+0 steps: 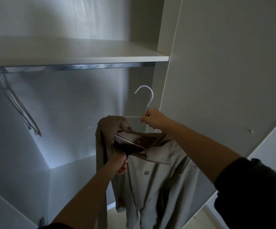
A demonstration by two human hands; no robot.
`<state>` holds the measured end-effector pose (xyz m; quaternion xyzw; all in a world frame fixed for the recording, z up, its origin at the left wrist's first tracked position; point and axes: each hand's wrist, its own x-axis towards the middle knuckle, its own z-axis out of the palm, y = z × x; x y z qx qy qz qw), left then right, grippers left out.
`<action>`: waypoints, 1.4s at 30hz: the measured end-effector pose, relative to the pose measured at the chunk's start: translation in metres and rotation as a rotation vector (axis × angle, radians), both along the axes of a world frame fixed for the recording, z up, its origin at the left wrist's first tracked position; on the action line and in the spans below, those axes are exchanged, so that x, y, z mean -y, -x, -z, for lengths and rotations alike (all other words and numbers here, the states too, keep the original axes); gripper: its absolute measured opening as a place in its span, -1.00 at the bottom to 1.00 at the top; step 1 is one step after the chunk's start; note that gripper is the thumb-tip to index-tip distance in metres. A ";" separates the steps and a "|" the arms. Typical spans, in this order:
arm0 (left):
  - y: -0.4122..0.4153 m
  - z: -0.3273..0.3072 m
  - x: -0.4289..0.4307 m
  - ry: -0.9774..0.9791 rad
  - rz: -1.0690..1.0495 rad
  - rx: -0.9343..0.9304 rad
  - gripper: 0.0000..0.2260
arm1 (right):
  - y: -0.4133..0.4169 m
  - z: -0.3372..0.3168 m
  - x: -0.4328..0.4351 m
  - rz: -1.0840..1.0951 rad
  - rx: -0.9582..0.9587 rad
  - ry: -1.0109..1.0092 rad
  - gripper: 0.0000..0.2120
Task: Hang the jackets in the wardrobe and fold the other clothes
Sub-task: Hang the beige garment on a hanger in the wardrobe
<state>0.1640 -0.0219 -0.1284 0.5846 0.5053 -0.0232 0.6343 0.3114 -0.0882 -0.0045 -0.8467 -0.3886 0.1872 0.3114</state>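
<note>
Right hand [153, 119] pinches the white hanger [150, 102]; left hand [118, 164] grips the jacket [150, 180] collar. Hanging step: next, probably, hook goes over the rail [84, 66].

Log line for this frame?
step: hanging jacket | right hand: holds hanger neck | left hand: grips jacket front | hanger: below rail, unhooked

Our right hand [152, 119] pinches the white hanger [146, 103] below the wardrobe rail [91, 66]; our left hand [117, 164] grips the beige jacket [150, 176] collar.
</note>
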 end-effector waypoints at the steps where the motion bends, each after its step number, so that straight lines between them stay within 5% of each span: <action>1: -0.007 0.005 -0.014 -0.006 -0.004 -0.022 -0.64 | -0.009 0.004 -0.014 -0.005 0.000 0.017 -0.85; 14: -0.109 0.068 -0.190 -0.192 0.137 -0.156 -0.64 | -0.115 0.039 -0.157 0.031 0.066 -0.046 -0.92; 19: -0.141 0.060 -0.238 -0.214 0.151 -0.179 -0.61 | -0.146 0.034 -0.204 0.052 0.173 -0.072 -0.77; 31: -0.176 0.016 -0.313 -0.309 0.102 0.048 -0.67 | -0.186 0.017 -0.305 0.182 0.144 -0.368 -0.80; 42: -0.178 0.029 -0.341 -0.243 0.094 0.044 -0.68 | -0.204 0.043 -0.341 0.209 0.149 -0.258 -0.86</action>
